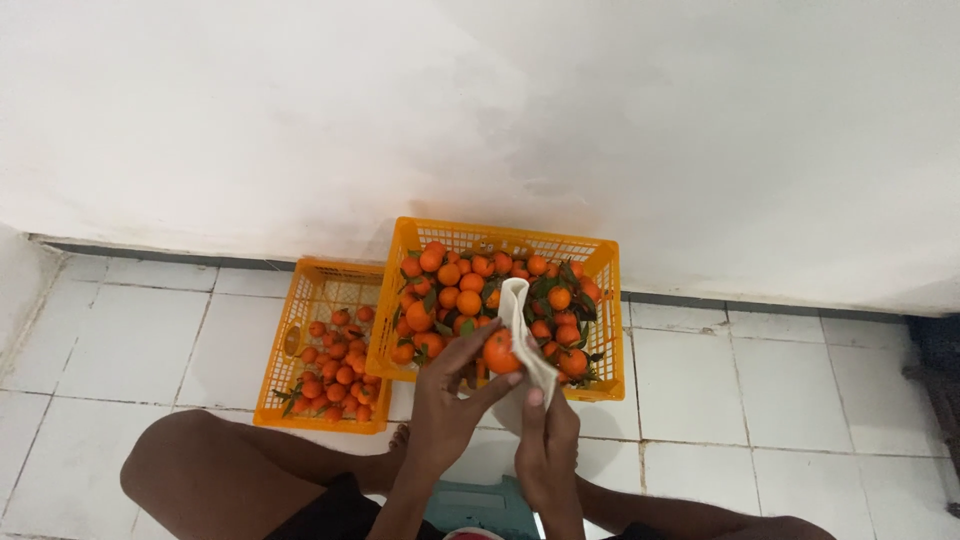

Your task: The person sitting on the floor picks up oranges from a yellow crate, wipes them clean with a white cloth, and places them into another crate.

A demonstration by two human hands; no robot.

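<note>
Right now I have an orange [499, 353] and a cloth [522, 335] in hand, low in the middle of the frame.

My left hand [447, 400] has its fingers [470, 350] curled round the orange, thumb under it, so the fruit sits pinched at the fingertips. My right hand [548, 445] is closed on the white cloth, which rises up beside the orange and touches it. Just behind them stands a large orange crate [600, 300] heaped with leafy oranges. A smaller crate [290, 330], partly filled, sits touching it toward the left. Both rest on the white tiled floor [120, 340] against a white wall [700, 130]. My bare knee [190, 470] shows at lower left.
</note>
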